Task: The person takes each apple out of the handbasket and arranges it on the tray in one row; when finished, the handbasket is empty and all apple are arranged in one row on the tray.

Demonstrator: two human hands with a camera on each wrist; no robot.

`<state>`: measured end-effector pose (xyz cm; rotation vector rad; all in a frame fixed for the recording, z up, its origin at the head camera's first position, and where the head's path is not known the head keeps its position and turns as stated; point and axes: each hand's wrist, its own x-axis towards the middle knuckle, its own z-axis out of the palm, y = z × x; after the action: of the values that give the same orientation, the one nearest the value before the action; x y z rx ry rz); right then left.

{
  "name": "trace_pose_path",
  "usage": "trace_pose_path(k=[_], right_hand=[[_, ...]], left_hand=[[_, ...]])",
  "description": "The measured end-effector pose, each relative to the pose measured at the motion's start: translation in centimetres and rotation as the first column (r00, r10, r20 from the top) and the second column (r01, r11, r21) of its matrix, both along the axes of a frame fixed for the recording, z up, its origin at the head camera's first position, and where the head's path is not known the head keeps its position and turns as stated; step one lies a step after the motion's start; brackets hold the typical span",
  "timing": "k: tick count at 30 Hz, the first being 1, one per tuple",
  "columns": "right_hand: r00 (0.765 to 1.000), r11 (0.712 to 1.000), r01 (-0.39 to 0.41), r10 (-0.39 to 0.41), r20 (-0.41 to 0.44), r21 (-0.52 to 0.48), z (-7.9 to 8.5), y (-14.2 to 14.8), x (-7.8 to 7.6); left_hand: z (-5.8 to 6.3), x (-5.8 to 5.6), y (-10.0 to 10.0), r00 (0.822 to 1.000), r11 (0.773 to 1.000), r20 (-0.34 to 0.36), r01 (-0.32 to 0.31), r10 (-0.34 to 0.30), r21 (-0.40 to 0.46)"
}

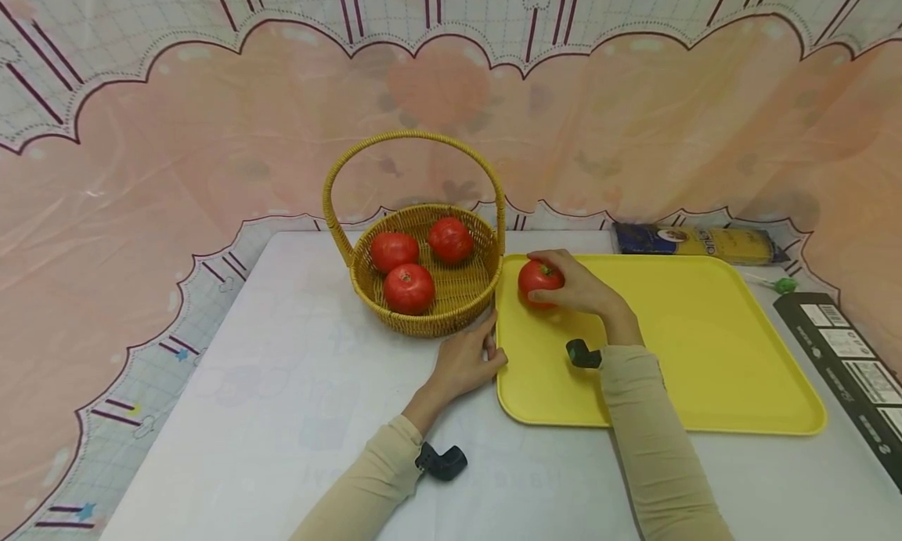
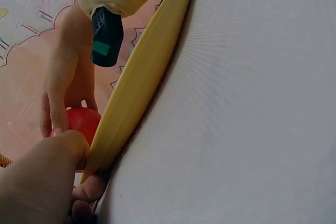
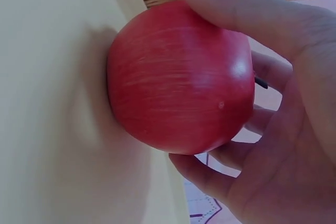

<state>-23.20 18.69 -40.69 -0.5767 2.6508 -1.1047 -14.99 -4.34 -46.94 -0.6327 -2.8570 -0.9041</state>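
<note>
On the left part of the yellow tray (image 1: 705, 345) my right hand (image 1: 581, 290) holds a red apple (image 1: 541, 283), thumb on one side and fingers round the other. A dark stem shows on this apple (image 3: 181, 77) in the right wrist view, and its base appears to touch the tray. My left hand (image 1: 465, 361) pinches the tray's left edge; in the left wrist view its thumb (image 2: 73, 145) lies over the rim and fingertips (image 2: 94, 187) show beneath. Just left of the tray stands a yellow wicker basket (image 1: 451, 322) with three red apples (image 1: 409, 289) inside.
The basket's tall handle (image 1: 416, 134) arches upward. Behind the tray lies a blue and yellow packet (image 1: 698, 243). A small green item (image 1: 784, 286) and a long black box with white labels (image 1: 846, 361) lie to the right. A patterned sheet (image 1: 282, 134) hangs behind the white table.
</note>
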Motion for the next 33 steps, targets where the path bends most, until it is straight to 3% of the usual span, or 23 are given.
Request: trace_pose_path(k=[5, 11, 22, 33], right_hand=[[0.999, 1.000, -0.004, 0.004, -0.037, 0.002, 0.2, -0.2, 0.0], [0.990, 0.999, -0.012, 0.005, -0.142, -0.048, 0.5, -0.9, 0.1], [0.933, 0.984, -0.097, 0.038, -0.359, -0.148, 1.3, -3.1, 0.1], [0.894, 0.972, -0.175, 0.091, -0.438, -0.157, 0.8, -4.5, -0.1]], left_hand=[[-0.1, 0.0, 0.0, 1.000, 1.000, -0.008, 0.004, -0.003, 0.019], [-0.2, 0.1, 0.1, 1.000, 1.000, -0.010, 0.007, -0.007, 0.017], [0.1, 0.0, 0.0, 1.000, 1.000, -0.004, 0.014, -0.014, 0.010], [0.2, 0.1, 0.0, 1.000, 1.000, 0.021, 0.001, -0.001, -0.012]])
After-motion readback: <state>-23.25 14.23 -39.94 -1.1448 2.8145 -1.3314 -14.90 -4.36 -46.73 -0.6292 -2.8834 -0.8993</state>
